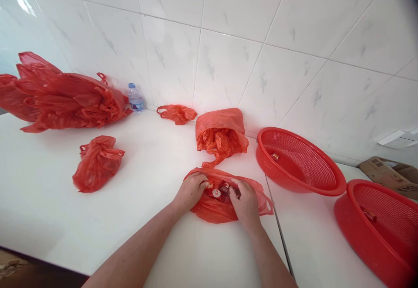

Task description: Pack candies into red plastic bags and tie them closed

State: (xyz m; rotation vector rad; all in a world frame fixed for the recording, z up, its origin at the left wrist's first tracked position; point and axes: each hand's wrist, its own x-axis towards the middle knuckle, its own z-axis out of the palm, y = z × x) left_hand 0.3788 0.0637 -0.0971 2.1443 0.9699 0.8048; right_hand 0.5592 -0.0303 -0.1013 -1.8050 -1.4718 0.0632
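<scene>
A red plastic bag [215, 215] lies on its side in front of me with its mouth open. Several small wrapped packets, red and dark brown, show inside it, one with a round white label [216, 193]. My left hand [192, 191] is closed over the bag's left edge, fingertips just inside beside a red packet. At the right of the opening, the curled fingers of my right hand [245, 201] are on a dark packet [226, 188]. The bag's handle [267, 206] spreads out to the right of that hand.
Behind stands an open red bag stuffed with more bags [220, 122]. Two red baskets [300, 183], [365, 235] on the right each hold a small packet. Leftward are a tied red bag [98, 166], a heap of bags [72, 96] and a water bottle [135, 98].
</scene>
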